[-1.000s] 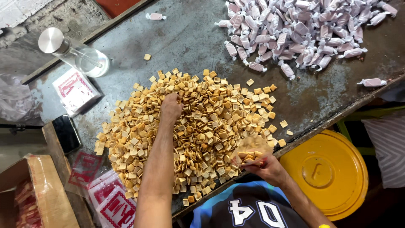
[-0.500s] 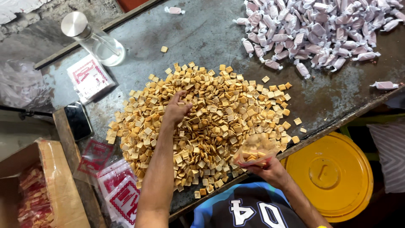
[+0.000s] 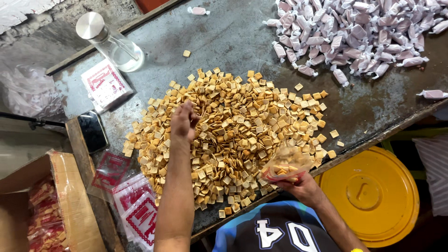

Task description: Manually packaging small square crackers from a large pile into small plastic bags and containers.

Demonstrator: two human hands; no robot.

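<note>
Left hand [image 3: 183, 122] has lifted off the cracker pile [image 3: 233, 135] w/ fingers bunched; can't tell if its grip has any crackers. Right hand [image 3: 302, 186] pinches a clear bag [image 3: 284, 163], partly filled, at table [image 3: 233, 37] edge nr yellow lid [image 3: 373, 196].

Showing a matt, scratched grey metal table [image 3: 224, 42], worn and stained toward its far edge. Heaped at the middle: dry, matt, golden square crackers [image 3: 233, 135]. Gleaming at the far right corner: candies [image 3: 354, 32] in glossy pale pink wrappers. Catching light at the near edge: a thin clear plastic bag [image 3: 284, 163]. Shining at the far left corner: a clear glass jar [image 3: 112, 42] with smooth metal lid.
</note>
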